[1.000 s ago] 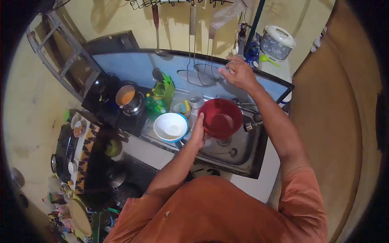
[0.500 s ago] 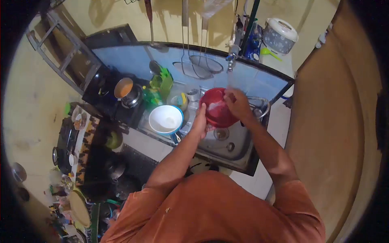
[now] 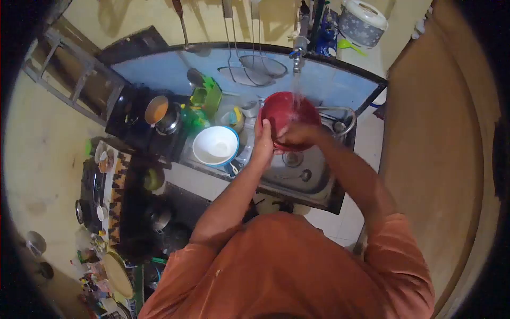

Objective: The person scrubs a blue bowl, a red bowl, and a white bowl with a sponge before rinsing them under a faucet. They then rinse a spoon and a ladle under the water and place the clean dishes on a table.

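A red bowl (image 3: 278, 110) is tilted over the sink (image 3: 320, 184), under water running from the faucet (image 3: 297, 63). My left hand (image 3: 263, 142) grips its near left side, thumb over the rim. Inside the bowl, against the lower inner wall, is my right hand (image 3: 304, 135); its fingers are smeared by motion, and I cannot make out whether they hold anything. Left of the sink, a white bowl with a blue rim (image 3: 216, 145) rests on the drainboard, with a pale handle sticking out beneath it.
A pan of orange food (image 3: 158, 110) sits on the stove at left. Near the wall stand a green rack (image 3: 212, 97) and a cup (image 3: 248, 109). Large strainers (image 3: 264, 66) hang above the counter. A rice cooker (image 3: 363, 24) is on the right ledge.
My right hand has moved from the bowl's far right rim down into its near inside. The bowl is now under the water stream, which shows more clearly. The view has shifted slightly.
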Demonstrator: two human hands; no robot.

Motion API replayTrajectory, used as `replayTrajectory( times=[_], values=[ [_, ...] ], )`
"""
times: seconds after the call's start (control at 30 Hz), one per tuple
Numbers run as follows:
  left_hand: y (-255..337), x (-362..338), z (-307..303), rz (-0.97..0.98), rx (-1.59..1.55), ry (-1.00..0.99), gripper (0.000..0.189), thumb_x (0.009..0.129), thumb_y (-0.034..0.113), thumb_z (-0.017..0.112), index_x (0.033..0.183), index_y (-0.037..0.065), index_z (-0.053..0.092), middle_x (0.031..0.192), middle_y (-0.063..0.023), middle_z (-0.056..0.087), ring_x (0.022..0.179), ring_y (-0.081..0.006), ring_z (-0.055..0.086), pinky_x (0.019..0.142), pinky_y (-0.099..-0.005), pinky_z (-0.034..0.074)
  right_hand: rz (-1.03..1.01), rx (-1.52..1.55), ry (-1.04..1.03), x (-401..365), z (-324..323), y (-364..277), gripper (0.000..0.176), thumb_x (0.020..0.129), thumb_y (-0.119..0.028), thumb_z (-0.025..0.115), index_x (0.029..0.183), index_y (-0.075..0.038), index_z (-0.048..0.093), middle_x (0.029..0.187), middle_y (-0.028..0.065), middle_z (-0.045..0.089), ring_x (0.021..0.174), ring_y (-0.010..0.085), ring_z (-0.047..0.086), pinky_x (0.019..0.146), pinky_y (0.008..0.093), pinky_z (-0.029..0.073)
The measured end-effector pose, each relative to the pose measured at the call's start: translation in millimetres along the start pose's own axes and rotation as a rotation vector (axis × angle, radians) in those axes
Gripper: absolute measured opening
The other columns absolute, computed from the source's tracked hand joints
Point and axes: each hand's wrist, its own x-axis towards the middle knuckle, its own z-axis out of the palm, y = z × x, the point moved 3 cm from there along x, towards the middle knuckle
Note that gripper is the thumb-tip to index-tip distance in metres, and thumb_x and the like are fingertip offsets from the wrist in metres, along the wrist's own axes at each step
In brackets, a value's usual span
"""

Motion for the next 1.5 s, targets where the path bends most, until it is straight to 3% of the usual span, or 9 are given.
replayTrajectory(
  times=[0.13,0.2,0.3,0.37,0.6,0.7,0.8,0.97,1.5],
  values=[
    [0.2,-12.6,9.8,0.042,0.007,-0.013,0.059,0.094,0.05,0.035,0.143,0.024,0.018,0.14,-0.0129,0.03,0.119,-0.0288,0.044,0.075,-0.0407,0.054,-0.144,-0.423,-0.141,18.2,-25.3,58.9,0.03,0.082,-0.033,0.056,0.099,-0.009,0.065,0.093,0.0074,0.065,0.092,0.0178,0.058,0.079,0.0331,0.045],
    [-14.9,-0.7,11.9,0.092,0.023,-0.008,0.06,0.094,0.05,0.036,0.143,0.021,0.018,0.14,-0.0125,0.031,0.121,-0.0284,0.042,0.082,-0.0402,0.051,0.429,0.432,0.322,-10.4,-57.6,-3.4,0.03,0.083,-0.035,0.057,0.098,-0.01,0.066,0.095,0.0058,0.065,0.088,0.0161,0.059,0.07,0.0339,0.048],
    [-13.9,9.7,7.1,0.171,0.03,-0.008,0.063,0.094,0.05,0.036,0.143,0.016,0.017,0.14,-0.0124,0.031,0.124,-0.0275,0.039,0.092,-0.0387,0.044,0.231,0.822,0.296,23.6,-9.6,-1.1,0.033,0.084,-0.035,0.056,0.102,-0.01,0.066,0.097,0.0065,0.064,0.087,0.0167,0.06,0.069,0.0365,0.048],
    [-6.8,10.5,2.0,0.207,0.017,-0.008,0.065,0.094,0.05,0.036,0.143,0.014,0.017,0.14,-0.0125,0.031,0.125,-0.0271,0.037,0.096,-0.0377,0.041,-0.217,0.673,0.106,15.0,3.4,4.3,0.031,0.084,-0.033,0.054,0.101,-0.009,0.064,0.097,0.0099,0.064,0.086,0.0209,0.061,0.075,0.0376,0.047],
    [-4.5,-10.1,10.7,0.008,0.025,0.003,0.062,0.092,0.052,0.037,0.143,0.021,0.018,0.139,-0.0139,0.03,0.117,-0.0274,0.046,0.08,-0.0365,0.051,0.07,-0.627,-0.119,9.2,-35.4,18.5,0.031,0.082,-0.032,0.057,0.102,-0.011,0.064,0.09,0.0144,0.064,0.082,0.0245,0.061,0.075,0.0346,0.047],
    [-19.5,2.4,6.4,0.207,0.211,-0.034,0.061,0.092,0.052,0.037,0.143,0.028,0.014,0.138,-0.0134,0.031,0.115,-0.0277,0.048,0.073,-0.0404,0.054,0.364,0.836,0.514,32.5,-16.6,49.0,0.027,0.082,-0.031,0.057,0.099,-0.01,0.063,0.087,0.0128,0.063,0.078,0.0216,0.06,0.076,0.0343,0.046],
    [3.5,-14.7,6.3,-0.06,0.028,-0.076,0.061,0.092,0.054,0.035,0.143,0.03,0.012,0.139,-0.0107,0.03,0.118,-0.0295,0.046,0.074,-0.0468,0.053,0.333,0.857,0.285,13.5,17.9,13.9,0.026,0.082,-0.029,0.058,0.1,-0.011,0.063,0.085,0.0102,0.062,0.075,0.0193,0.058,0.074,0.0337,0.046],
    [-11.3,-13.3,-9.6,-0.084,0.038,-0.025,0.073,0.085,0.07,0.028,0.139,0.022,0.02,0.133,-0.0102,0.041,0.116,-0.0297,0.048,0.076,-0.0463,0.054,-0.294,-0.616,-0.019,-13.9,9.4,11.0,0.025,0.078,-0.026,0.058,0.093,-0.009,0.067,0.092,0.0156,0.065,0.082,0.0286,0.062,0.075,0.0408,0.048],
    [-31.2,16.3,-7.4,-0.299,-0.213,-0.172,0.049,0.096,0.04,0.036,0.136,0.013,0.025,0.13,-0.0131,0.043,0.112,-0.0351,0.052,0.078,-0.0565,0.052,-0.017,-0.814,0.154,-119.8,-84.4,-117.7,0.034,0.071,-0.041,0.064,0.088,-0.012,0.068,0.099,0.0138,0.064,0.105,0.0315,0.056,0.093,0.0539,0.038]
  ],
)
